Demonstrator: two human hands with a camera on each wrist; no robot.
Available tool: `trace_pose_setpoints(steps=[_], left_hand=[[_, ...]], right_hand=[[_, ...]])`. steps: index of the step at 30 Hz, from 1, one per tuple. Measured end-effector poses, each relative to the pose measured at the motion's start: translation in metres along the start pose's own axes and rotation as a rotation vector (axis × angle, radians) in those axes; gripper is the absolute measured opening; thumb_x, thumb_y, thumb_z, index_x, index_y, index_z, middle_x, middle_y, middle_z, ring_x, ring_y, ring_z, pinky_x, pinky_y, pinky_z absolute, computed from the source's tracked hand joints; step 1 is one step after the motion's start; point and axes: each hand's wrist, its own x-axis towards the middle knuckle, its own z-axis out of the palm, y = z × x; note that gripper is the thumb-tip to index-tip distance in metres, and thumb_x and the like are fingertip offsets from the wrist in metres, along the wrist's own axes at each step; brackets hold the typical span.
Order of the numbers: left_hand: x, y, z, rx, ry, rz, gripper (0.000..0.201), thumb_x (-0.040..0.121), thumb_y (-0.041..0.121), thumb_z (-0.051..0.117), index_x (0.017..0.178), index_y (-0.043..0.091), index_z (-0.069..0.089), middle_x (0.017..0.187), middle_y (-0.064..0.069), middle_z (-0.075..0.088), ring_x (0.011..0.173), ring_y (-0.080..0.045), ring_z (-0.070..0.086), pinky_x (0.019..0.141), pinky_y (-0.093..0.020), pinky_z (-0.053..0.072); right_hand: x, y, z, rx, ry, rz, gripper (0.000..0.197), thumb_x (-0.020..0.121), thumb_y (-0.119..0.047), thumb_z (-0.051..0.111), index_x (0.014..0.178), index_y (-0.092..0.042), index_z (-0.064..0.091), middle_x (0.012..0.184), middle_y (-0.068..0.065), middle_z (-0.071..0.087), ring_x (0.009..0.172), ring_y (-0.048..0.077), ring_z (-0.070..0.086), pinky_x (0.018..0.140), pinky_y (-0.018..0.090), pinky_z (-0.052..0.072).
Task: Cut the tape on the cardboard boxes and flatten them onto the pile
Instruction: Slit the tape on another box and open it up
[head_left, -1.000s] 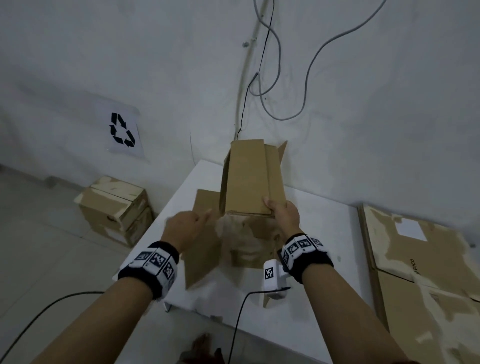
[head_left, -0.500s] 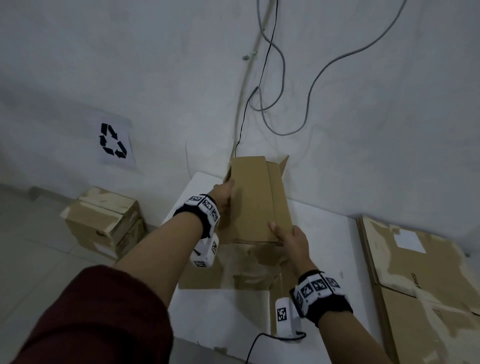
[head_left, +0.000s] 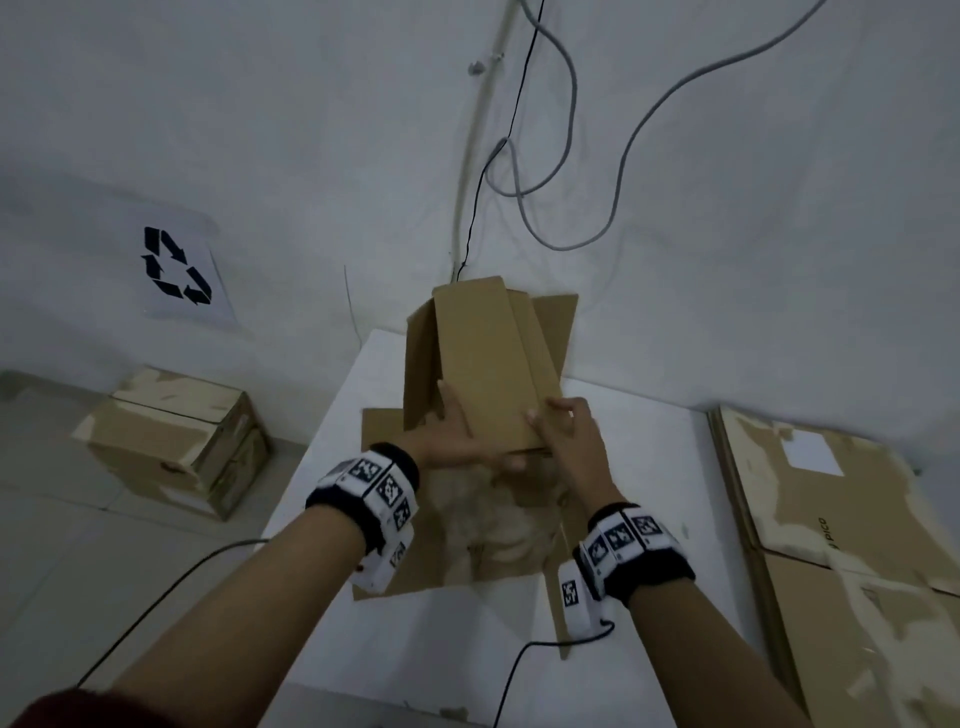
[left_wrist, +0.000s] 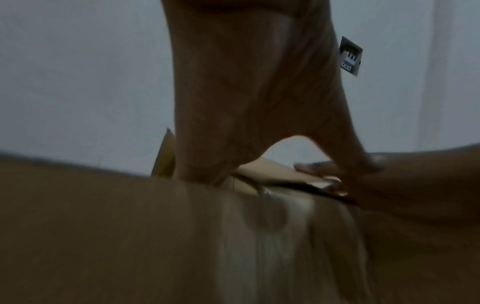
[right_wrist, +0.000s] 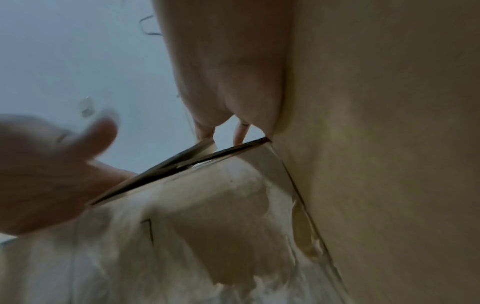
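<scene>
An opened brown cardboard box (head_left: 488, 364) stands on the white table (head_left: 649, 467) with its flaps spread flat beneath it. My left hand (head_left: 462, 441) holds the lower left corner of the raised panel, thumb on its face and fingers tucked under its edge. My right hand (head_left: 566, 431) grips the panel's lower right edge, and its fingers hook over the cardboard rim (right_wrist: 233, 150) in the right wrist view. The two hands nearly touch. The left wrist view shows my palm (left_wrist: 246, 102) above blurred cardboard (left_wrist: 130, 226). No cutter is in view.
A taped cardboard box (head_left: 176, 441) sits on the floor at the left, under a recycling sign (head_left: 176, 265) on the wall. Flattened cardboard sheets (head_left: 841, 545) lie in a pile to the right of the table. Cables (head_left: 566, 156) hang down the wall behind the box.
My left hand went from free at the left to the box's left side, then down to the panel's lower edge beside the right hand. The right hand kept its hold.
</scene>
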Motion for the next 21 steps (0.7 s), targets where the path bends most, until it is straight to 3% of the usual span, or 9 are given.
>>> trace_pose_setpoints(steps=[2, 5, 9, 12, 15, 17, 18, 20, 21], left_hand=[[0.016, -0.026, 0.007, 0.159, -0.001, 0.089, 0.134, 0.071, 0.063, 0.071, 0.138, 0.026, -0.040, 0.158, -0.020, 0.000, 0.145, -0.034, 0.014, 0.117, -0.045, 0.019], [0.033, -0.045, 0.004, 0.005, 0.112, 0.269, 0.116, 0.078, 0.060, 0.065, 0.134, 0.044, -0.035, 0.157, -0.009, 0.018, 0.138, -0.029, 0.033, 0.112, -0.042, 0.032], [0.056, -0.058, -0.006, 0.011, 0.342, 0.266, 0.079, 0.089, 0.038, 0.063, 0.152, 0.015, 0.021, 0.115, -0.008, 0.045, 0.101, -0.023, 0.054, 0.092, -0.030, 0.044], [0.061, -0.069, -0.003, -0.078, 0.381, 0.191, 0.049, 0.085, 0.029, 0.070, 0.130, 0.015, 0.057, 0.106, -0.003, 0.064, 0.098, -0.021, 0.062, 0.084, -0.024, 0.047], [0.066, -0.094, 0.016, -0.119, 0.354, 0.053, 0.023, 0.089, 0.017, 0.063, 0.111, 0.010, 0.066, 0.094, -0.002, 0.065, 0.087, -0.019, 0.060, 0.070, -0.013, 0.041], [0.074, -0.124, 0.032, -0.199, 0.276, -0.062, 0.024, 0.093, 0.020, 0.059, 0.104, 0.000, 0.066, 0.097, -0.012, 0.067, 0.093, -0.028, 0.062, 0.076, -0.026, 0.047], [0.077, -0.140, 0.039, -0.272, 0.252, -0.117, 0.028, 0.093, 0.022, 0.058, 0.105, -0.002, 0.066, 0.102, -0.018, 0.067, 0.098, -0.033, 0.063, 0.083, -0.035, 0.050], [0.083, -0.170, 0.047, -0.343, 0.296, -0.200, 0.035, 0.089, 0.027, 0.066, 0.111, 0.000, 0.063, 0.109, -0.020, 0.065, 0.104, -0.032, 0.061, 0.094, -0.044, 0.049], [0.084, -0.181, 0.051, -0.326, 0.383, -0.202, 0.048, 0.081, 0.030, 0.074, 0.118, 0.003, 0.058, 0.114, -0.018, 0.064, 0.107, -0.030, 0.059, 0.098, -0.046, 0.047]], right_hand=[[0.009, -0.009, 0.008, -0.043, 0.000, -0.003, 0.048, 0.093, -0.055, 0.053, 0.127, -0.021, 0.051, 0.126, 0.006, 0.039, 0.116, 0.023, 0.048, 0.096, 0.029, 0.039], [0.020, -0.013, 0.015, -0.251, -0.068, -0.040, 0.059, 0.101, -0.054, 0.036, 0.142, -0.012, 0.044, 0.137, 0.017, 0.043, 0.124, 0.030, 0.043, 0.103, 0.037, 0.036], [0.031, -0.010, 0.009, -0.186, -0.237, 0.015, 0.089, 0.079, -0.069, 0.062, 0.148, -0.021, 0.033, 0.136, -0.003, 0.038, 0.124, 0.014, 0.040, 0.105, 0.031, 0.035], [0.038, 0.022, 0.024, -0.358, -0.192, -0.012, 0.071, 0.085, -0.041, 0.071, 0.143, -0.016, 0.037, 0.132, 0.001, 0.052, 0.117, 0.022, 0.053, 0.101, 0.040, 0.045], [0.033, 0.088, 0.052, -0.444, -0.103, 0.133, 0.039, 0.096, -0.036, 0.050, 0.114, -0.003, 0.061, 0.098, 0.019, 0.069, 0.088, 0.035, 0.066, 0.081, 0.048, 0.055], [0.019, 0.132, 0.065, -0.457, -0.029, 0.260, 0.053, 0.094, -0.047, 0.044, 0.075, -0.002, 0.063, 0.073, 0.016, 0.067, 0.066, 0.028, 0.064, 0.068, 0.039, 0.056], [0.011, 0.149, 0.069, -0.429, 0.009, 0.292, 0.054, 0.093, -0.049, 0.047, 0.073, -0.002, 0.062, 0.072, 0.015, 0.067, 0.065, 0.026, 0.063, 0.066, 0.035, 0.053], [-0.004, 0.173, 0.074, -0.265, 0.115, 0.340, 0.056, 0.088, -0.053, 0.061, 0.105, 0.000, 0.062, 0.095, 0.013, 0.069, 0.084, 0.025, 0.065, 0.078, 0.037, 0.055], [-0.010, 0.180, 0.075, -0.172, 0.181, 0.364, 0.072, 0.081, -0.059, 0.067, 0.124, -0.003, 0.054, 0.110, 0.010, 0.067, 0.097, 0.024, 0.064, 0.088, 0.040, 0.054]])
